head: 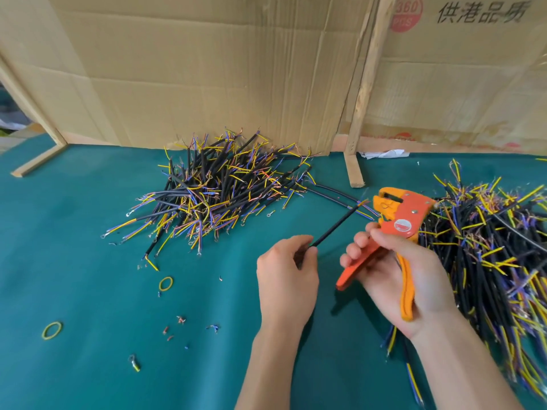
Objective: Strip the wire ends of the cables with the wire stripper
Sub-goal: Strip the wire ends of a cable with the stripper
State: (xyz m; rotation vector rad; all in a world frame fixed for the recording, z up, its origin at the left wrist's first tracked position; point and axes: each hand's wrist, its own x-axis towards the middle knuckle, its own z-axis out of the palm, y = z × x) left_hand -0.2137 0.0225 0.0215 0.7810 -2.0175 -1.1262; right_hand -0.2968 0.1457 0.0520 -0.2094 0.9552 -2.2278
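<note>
My left hand (285, 273) pinches the near end of a short black cable (334, 227). The cable slants up and right, and its yellow and blue wire tips (362, 202) sit just left of the stripper's jaws. My right hand (396, 261) grips the orange wire stripper (396, 220) by its handles, jaws pointing up and left. One pile of black cables with yellow and blue ends (213, 190) lies at the table's middle back. A second, larger pile (491, 244) lies to the right, behind and beside my right hand.
The table has a green mat (88, 261). Two yellow rubber bands (165, 284) (52, 330) and small insulation scraps (180, 321) lie on it at the left front. Cardboard walls (207, 69) with a wooden post (359, 113) close off the back.
</note>
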